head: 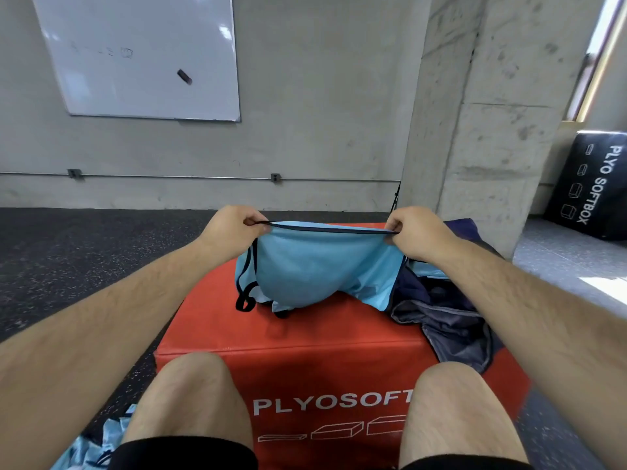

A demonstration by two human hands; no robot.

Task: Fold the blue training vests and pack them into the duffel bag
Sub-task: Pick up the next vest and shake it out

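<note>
Left hand (234,227) and right hand (412,228) each pinch the dark-trimmed light blue mesh vest (315,266) above red padded plyo box (305,347); navy duffel bag (448,310) right. Grey concrete wall (322,96), speckled black rubber floor (84,249).

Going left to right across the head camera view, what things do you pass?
blue vests on the floor → left hand → held blue vest → right hand → black plyo box

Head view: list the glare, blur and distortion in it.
Head view: glare patches on the whiteboard; the window is blown out; soft blur toward the lower corners; the wide-angle lens tilts the pillar; the blue vest reads fairly sharp.
</note>
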